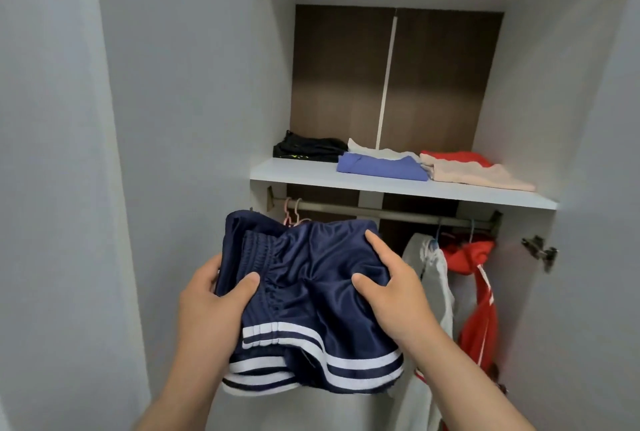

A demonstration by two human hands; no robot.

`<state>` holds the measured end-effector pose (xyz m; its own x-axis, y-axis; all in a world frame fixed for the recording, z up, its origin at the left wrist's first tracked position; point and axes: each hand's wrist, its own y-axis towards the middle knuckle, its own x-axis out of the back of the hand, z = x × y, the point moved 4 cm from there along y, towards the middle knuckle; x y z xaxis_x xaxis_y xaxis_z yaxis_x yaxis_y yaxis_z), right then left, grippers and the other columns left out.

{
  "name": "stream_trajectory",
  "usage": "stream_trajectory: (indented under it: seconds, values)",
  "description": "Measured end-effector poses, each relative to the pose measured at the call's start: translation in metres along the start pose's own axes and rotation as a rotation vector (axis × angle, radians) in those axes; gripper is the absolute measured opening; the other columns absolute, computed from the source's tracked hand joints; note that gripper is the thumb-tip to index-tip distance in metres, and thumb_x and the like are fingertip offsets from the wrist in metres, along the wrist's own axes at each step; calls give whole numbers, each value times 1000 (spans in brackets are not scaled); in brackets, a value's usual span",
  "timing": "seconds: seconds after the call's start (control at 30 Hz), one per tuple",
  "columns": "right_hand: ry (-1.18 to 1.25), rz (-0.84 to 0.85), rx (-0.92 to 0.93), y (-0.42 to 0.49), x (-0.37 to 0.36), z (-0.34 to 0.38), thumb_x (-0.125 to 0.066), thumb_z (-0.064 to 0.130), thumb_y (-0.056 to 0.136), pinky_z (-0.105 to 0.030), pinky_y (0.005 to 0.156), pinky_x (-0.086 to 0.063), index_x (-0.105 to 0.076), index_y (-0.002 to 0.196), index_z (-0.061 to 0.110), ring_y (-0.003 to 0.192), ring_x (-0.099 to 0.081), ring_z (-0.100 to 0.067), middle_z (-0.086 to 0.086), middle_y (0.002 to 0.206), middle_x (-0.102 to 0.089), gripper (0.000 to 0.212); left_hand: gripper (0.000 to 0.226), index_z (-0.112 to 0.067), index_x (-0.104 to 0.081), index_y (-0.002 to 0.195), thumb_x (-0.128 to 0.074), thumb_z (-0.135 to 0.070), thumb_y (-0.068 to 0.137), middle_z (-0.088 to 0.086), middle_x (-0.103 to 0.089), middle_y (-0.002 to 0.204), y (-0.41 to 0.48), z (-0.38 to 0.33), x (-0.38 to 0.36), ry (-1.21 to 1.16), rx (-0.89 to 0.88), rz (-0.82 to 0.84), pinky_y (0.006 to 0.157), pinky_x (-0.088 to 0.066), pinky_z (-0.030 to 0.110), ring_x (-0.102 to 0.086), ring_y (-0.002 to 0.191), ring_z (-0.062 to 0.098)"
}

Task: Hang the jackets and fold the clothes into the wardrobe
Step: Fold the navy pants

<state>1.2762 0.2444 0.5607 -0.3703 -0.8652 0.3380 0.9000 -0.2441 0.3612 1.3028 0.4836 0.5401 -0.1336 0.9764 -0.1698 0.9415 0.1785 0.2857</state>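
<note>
I hold folded navy shorts (304, 309) with white stripes in front of the open wardrobe, below its shelf (304, 172). My left hand (211, 299) grips their left side, thumb on top. My right hand (391, 288) grips the right side, thumb and forefinger on the cloth. On the shelf lie folded clothes: a black pile (308, 150), a blue one (381, 167) over a white one, and a beige one (481, 174) over a red one. From the rail (381, 214) hang a white jacket (433, 278) and a red jacket (478, 309).
Pink empty hangers (294, 214) hang at the rail's left end, just behind the shorts. The left wardrobe door (173, 119) stands open beside my left arm. A hinge (540, 250) sticks out on the right wall. The shelf's front left part is bare.
</note>
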Motion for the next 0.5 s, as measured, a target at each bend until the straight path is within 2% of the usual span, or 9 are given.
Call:
stream_trajectory:
  seconds: [0.13, 0.27, 0.33, 0.4, 0.43, 0.5]
  values:
    - [-69, -88, 13, 16, 15, 0, -68, 13, 92, -11, 105, -32, -43, 144, 40, 131, -40, 5, 25, 140, -45, 64, 30, -29, -69, 111, -70, -10, 87, -10, -75, 96, 23, 4, -28, -54, 15, 31, 85, -58, 47, -73, 87, 16]
    - [-90, -132, 19, 41, 22, -10, -69, 14, 90, -21, 111, -35, -43, 144, 41, 134, -42, 1, 21, 145, -47, 66, 28, -35, -70, 101, -68, -9, 89, -14, -75, 93, 47, 4, -52, -85, -18, 38, 83, -58, 43, -72, 85, 12]
    - [-98, -120, 27, 57, 21, -15, -69, 14, 90, -13, 106, -35, -40, 145, 42, 133, -40, 4, 24, 144, -44, 68, 30, -37, -69, 99, -68, -9, 89, -15, -74, 92, 60, 6, -64, -90, -38, 28, 83, -58, 40, -72, 85, 10]
    - [-112, -96, 37, 76, 18, -24, -69, 14, 90, 4, 92, -29, -37, 147, 42, 129, -36, 10, 30, 141, -40, 71, 31, -40, -68, 96, -68, -11, 89, -17, -73, 92, 74, 11, -75, -77, -58, 11, 83, -58, 38, -71, 84, 7]
    - [-104, -84, 41, 87, 16, -30, -69, 13, 90, 9, 86, -28, -36, 147, 43, 125, -35, 14, 34, 138, -38, 72, 32, -42, -68, 92, -68, -11, 89, -19, -73, 91, 81, 14, -81, -74, -61, -3, 82, -57, 36, -70, 83, 5]
    - [-73, -51, 57, 109, 14, -42, -68, 11, 90, 9, 83, -29, -34, 143, 49, 115, -34, 27, 44, 132, -33, 74, 34, -43, -67, 89, -70, -9, 87, -19, -73, 89, 98, 19, -94, -79, -56, -29, 79, -56, 33, -70, 81, 4]
